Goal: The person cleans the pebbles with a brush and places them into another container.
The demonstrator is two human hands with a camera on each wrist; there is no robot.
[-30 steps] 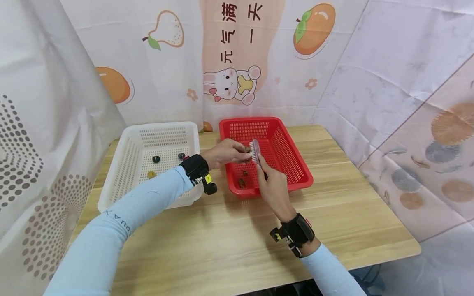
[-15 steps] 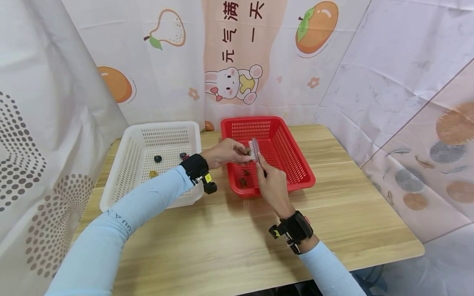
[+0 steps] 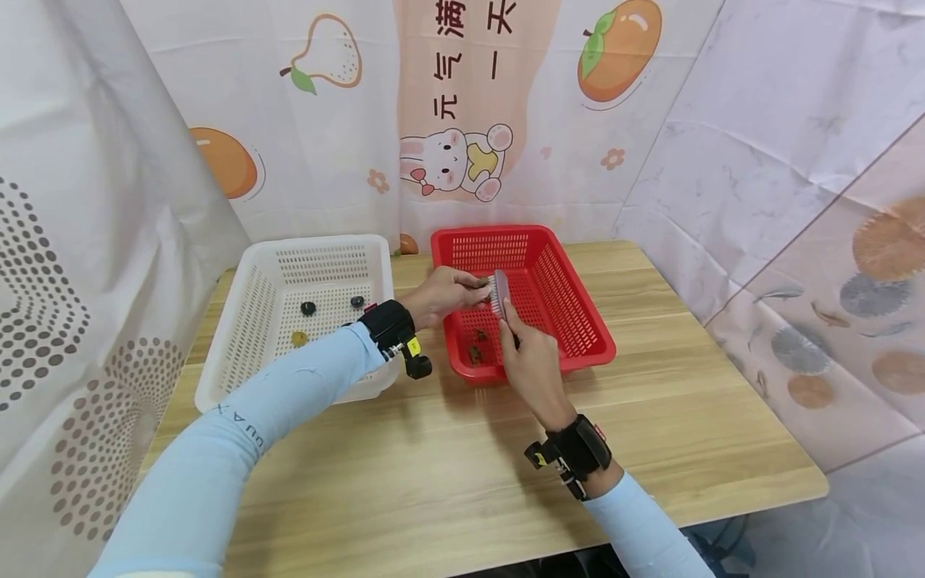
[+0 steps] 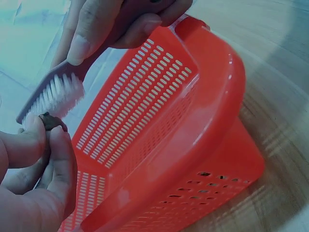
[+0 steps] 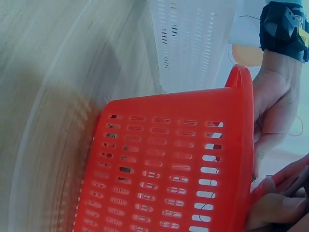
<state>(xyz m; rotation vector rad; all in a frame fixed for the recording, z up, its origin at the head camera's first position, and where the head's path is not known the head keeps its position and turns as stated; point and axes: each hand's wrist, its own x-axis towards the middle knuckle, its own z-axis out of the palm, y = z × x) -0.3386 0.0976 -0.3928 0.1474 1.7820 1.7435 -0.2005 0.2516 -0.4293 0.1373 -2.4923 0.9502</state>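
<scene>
Over the red basket (image 3: 574, 301), my left hand (image 3: 441, 295) pinches a small dark brown stone-like piece (image 4: 52, 122) between thumb and fingers. My right hand (image 3: 533, 365) grips a brush (image 3: 502, 293) with a purplish-grey body and white bristles. In the left wrist view the bristles lie right against the piece or just beside it; contact is hard to tell. Several small brown lumps (image 3: 474, 354) lie at the near left of the red basket's floor. The right wrist view shows mostly the basket's outer wall, with the fingers partly cut off.
A white basket (image 3: 238, 321) stands to the left, partly behind the left forearm. In it lie two black stones (image 3: 307, 309) and a yellowish one (image 3: 299, 339). Both baskets stand on a wooden table (image 3: 405, 482) with a printed curtain (image 3: 325, 160) behind.
My left wrist has shifted slightly right and turned a little, with the piece still pinched. The brush has moved only slightly in my right hand. Both baskets stay in place.
</scene>
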